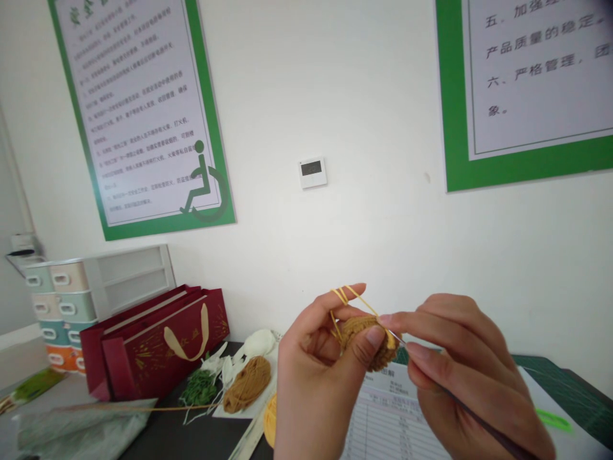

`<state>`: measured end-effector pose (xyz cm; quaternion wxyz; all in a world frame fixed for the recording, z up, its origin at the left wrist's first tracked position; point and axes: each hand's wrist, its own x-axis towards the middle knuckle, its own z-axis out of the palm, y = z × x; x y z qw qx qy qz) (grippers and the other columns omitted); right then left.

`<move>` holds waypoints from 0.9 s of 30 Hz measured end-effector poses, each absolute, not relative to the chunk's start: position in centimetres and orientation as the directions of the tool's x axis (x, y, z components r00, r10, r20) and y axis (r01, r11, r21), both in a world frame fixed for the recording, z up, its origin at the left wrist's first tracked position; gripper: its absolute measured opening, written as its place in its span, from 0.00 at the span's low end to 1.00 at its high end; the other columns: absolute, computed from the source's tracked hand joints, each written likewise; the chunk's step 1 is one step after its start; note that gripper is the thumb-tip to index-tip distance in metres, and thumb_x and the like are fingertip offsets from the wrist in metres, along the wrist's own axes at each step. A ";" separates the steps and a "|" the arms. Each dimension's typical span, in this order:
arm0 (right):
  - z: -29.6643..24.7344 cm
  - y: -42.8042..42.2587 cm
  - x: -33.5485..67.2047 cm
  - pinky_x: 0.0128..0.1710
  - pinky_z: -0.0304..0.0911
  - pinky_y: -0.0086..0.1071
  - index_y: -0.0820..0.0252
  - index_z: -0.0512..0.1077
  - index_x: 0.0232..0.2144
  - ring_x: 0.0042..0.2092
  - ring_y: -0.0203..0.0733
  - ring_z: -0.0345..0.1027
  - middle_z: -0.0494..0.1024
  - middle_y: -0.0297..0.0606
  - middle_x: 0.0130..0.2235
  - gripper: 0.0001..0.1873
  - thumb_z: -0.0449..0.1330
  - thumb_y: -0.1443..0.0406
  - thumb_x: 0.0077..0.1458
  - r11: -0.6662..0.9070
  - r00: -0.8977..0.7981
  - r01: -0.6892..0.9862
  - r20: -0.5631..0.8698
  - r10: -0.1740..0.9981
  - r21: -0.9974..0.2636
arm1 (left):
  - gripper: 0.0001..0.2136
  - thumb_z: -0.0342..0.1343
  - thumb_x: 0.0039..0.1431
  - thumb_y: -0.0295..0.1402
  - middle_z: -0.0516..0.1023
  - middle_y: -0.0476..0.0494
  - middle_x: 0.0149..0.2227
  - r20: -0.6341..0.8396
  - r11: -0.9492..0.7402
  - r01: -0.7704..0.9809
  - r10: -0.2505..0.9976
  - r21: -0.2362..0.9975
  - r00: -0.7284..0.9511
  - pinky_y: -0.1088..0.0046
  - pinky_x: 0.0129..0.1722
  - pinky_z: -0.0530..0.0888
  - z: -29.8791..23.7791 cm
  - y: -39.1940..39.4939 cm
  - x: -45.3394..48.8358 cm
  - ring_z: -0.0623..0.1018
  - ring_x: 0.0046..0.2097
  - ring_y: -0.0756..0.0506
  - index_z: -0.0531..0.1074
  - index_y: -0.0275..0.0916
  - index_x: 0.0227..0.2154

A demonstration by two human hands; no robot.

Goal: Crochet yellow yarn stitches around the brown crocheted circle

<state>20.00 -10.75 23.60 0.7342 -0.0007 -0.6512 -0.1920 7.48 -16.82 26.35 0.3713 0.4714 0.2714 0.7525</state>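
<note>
In the head view my left hand (316,358) pinches a small brown crochet piece (360,331) between thumb and fingers. Yellow yarn (366,299) is looped round its raised index finger and runs down to the edge of the piece. A bit of yellow stitching shows at the piece's right side. My right hand (460,364) is closed on a crochet hook (472,412) with a dark handle and a metal shaft. The hook's tip meets the piece beside the left thumb; whether it is inside a stitch I cannot tell.
Left on the dark table are a brown yarn ball (249,383), green yarn (200,387), white yarn (258,344), a partly hidden yellow ball (271,420) and a dark red gift bag (167,345). Behind stand drawers (71,310). Printed paper (383,415) lies under my hands, near a green mat (565,390).
</note>
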 end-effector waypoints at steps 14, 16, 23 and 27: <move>21.7 -8.6 18.2 0.36 0.70 0.45 0.56 0.74 0.41 0.41 0.46 0.74 0.79 0.37 0.43 0.17 0.62 0.79 0.53 0.995 0.263 -0.018 0.960 -0.093 0.101 | 0.24 0.76 0.43 0.23 0.80 0.51 0.26 0.424 -0.466 -0.495 0.883 0.733 -0.203 0.79 0.33 0.77 26.3 -16.4 7.7 0.79 0.29 0.52 0.81 0.35 0.46; 21.7 -8.7 18.2 0.38 0.70 0.45 0.55 0.75 0.41 0.42 0.45 0.73 0.78 0.36 0.43 0.18 0.62 0.80 0.52 0.985 0.223 0.114 0.963 -0.153 0.130 | 0.24 0.75 0.43 0.24 0.80 0.49 0.27 0.417 -0.454 -0.502 0.888 0.736 -0.191 0.78 0.33 0.78 26.2 -16.3 7.7 0.79 0.29 0.51 0.81 0.35 0.47; 22.0 -10.1 18.1 0.34 0.68 0.40 0.58 0.75 0.42 0.38 0.42 0.71 0.75 0.37 0.39 0.17 0.62 0.79 0.52 0.952 0.252 0.293 0.954 -0.163 0.086 | 0.26 0.73 0.48 0.21 0.81 0.51 0.28 0.517 -0.607 -0.373 0.794 0.701 -0.320 0.80 0.35 0.79 26.1 -16.5 8.3 0.81 0.32 0.51 0.78 0.41 0.51; 22.2 -10.3 18.0 0.31 0.69 0.41 0.63 0.76 0.42 0.34 0.43 0.72 0.78 0.38 0.35 0.16 0.61 0.79 0.52 0.986 0.322 0.135 0.937 -0.134 0.095 | 0.26 0.72 0.49 0.22 0.81 0.51 0.28 0.506 -0.585 -0.386 0.811 0.713 -0.294 0.78 0.31 0.79 26.1 -16.4 7.9 0.81 0.30 0.50 0.77 0.39 0.53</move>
